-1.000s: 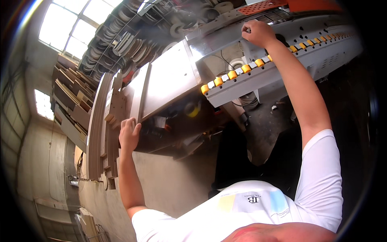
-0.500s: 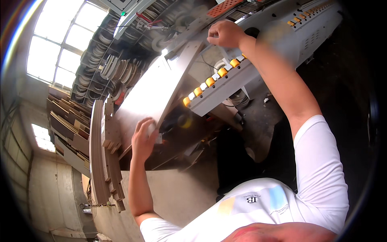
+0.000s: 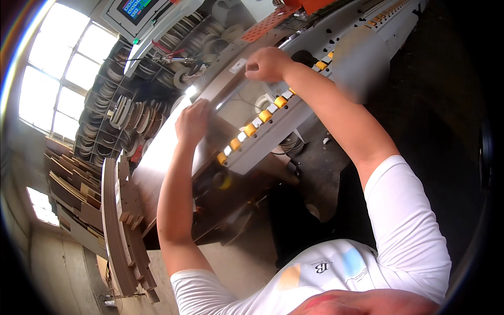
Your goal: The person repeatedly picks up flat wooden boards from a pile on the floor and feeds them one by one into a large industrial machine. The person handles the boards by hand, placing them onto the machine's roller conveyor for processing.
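My left hand (image 3: 192, 123) is over the pale, glossy surface of a board or tabletop (image 3: 157, 152), by the near end of a long machine bed. Its fingers are bent together and slightly blurred; anything between them is hidden. Farther right, my right hand (image 3: 269, 65) is above the machine, its fingers curled toward the thumb with a dark gap at their tips. I cannot make out anything in it. A small white label (image 3: 238, 65) on a brownish strip lies just left of that hand. Yellow rollers (image 3: 265, 116) line the machine's near rail below both hands.
A control panel with a lit screen (image 3: 135, 10) overhangs the far left. Behind the bed stand racks of edging-like coils (image 3: 123, 113). Stacked brown panels (image 3: 116, 226) rise at the left. An orange perforated plate (image 3: 269, 23) sits at the back, and a blurred grey rounded shape (image 3: 362, 63) hangs at the right.
My left hand has moved forward from the pale surface's near edge toward the machine, its spread fingers now drawn together. My right hand stays curled, a little left and lower. The view has shifted.
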